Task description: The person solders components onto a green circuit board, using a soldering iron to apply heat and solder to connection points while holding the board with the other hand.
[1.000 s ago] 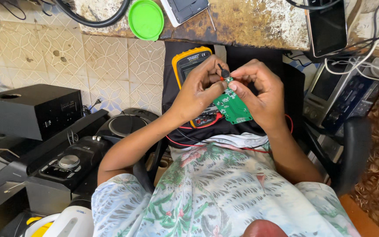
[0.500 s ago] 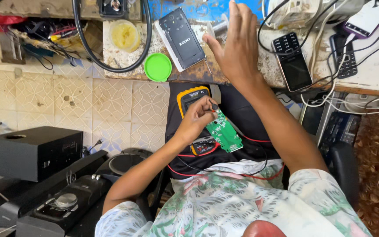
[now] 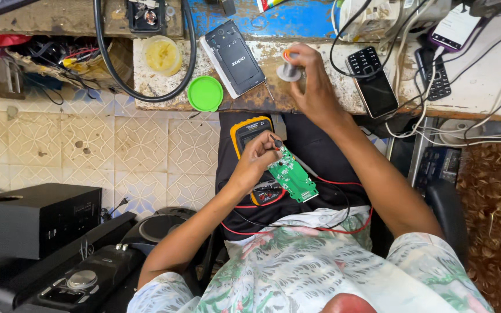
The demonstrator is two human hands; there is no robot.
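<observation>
Your left hand [image 3: 257, 159] pinches the green circuit board [image 3: 293, 177] over the yellow multimeter [image 3: 250, 130]; right hand [image 3: 314, 81] fingers grip a small spool [image 3: 289, 71] on the bench [image 3: 482, 93].

1. The person's left hand [image 3: 257, 159] is held over the lap, fingers curled inward and thumb pressed toward the fingertips in a pinch.
2. The left forearm runs bare from the lower left up to that hand, elbow bent and wrist slightly flexed.
3. The right hand [image 3: 313, 81] is reached out well ahead of the body, fingers bent downward and closed in a grip, back of the hand facing up.
4. The right arm is nearly straight, stretching from the short-sleeved shoulder at lower right diagonally up to the wrist.
</observation>
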